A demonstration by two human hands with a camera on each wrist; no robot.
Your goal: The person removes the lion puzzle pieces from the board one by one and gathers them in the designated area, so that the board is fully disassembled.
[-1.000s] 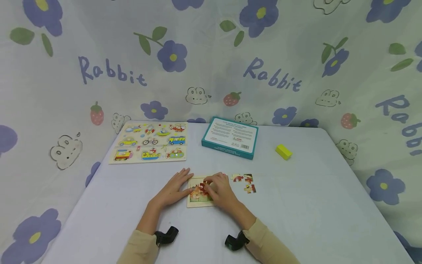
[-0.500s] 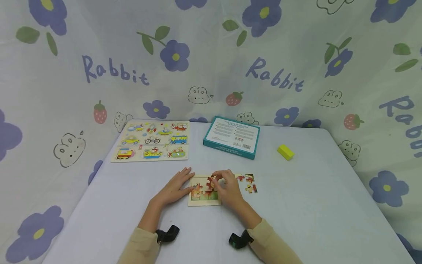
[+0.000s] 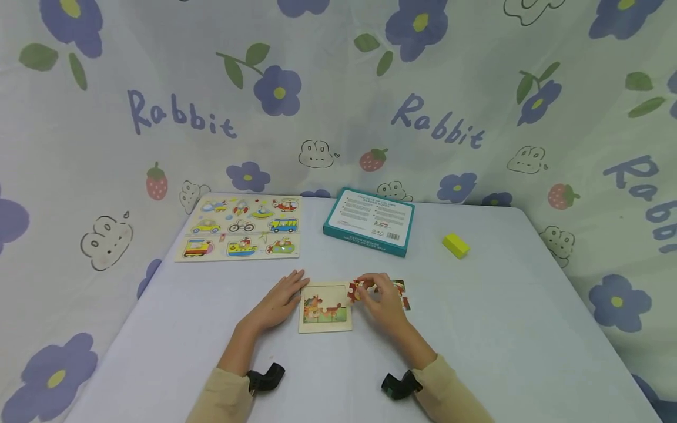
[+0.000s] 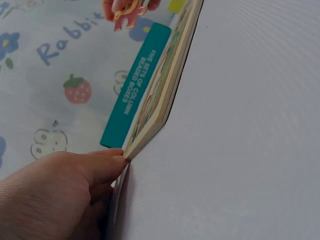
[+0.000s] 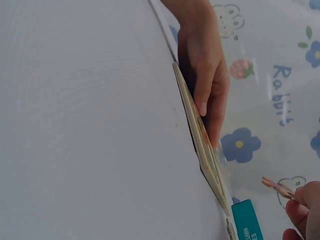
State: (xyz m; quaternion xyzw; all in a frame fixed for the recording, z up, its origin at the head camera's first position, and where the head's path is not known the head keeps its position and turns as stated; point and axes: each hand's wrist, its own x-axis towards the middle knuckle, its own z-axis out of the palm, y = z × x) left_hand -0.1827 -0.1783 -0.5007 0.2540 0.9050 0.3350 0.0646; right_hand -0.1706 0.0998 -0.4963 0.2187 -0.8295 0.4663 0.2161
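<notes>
A small wooden jigsaw tray lies on the white table, with joined pieces of an animal picture along its left and lower parts. Its upper right inside shows bare wood. My left hand rests along the tray's left side, fingers straight, thumb at the edge in the left wrist view. Just past the tray's right side, my right hand pinches a red-brown jigsaw piece between thumb and fingers. The right wrist view shows this piece raised in the air. Several loose pieces lie behind the right hand, partly hidden by it.
A vehicle puzzle board lies at the back left. Next to it, a teal box lies flat near the table's back edge. A yellow block sits farther right. A printed curtain hangs behind the table.
My right hand has moved right from over the tray, carrying the red-brown jigsaw piece out of it. More of the tray's inside shows. The left hand has stayed at the tray's left side.
</notes>
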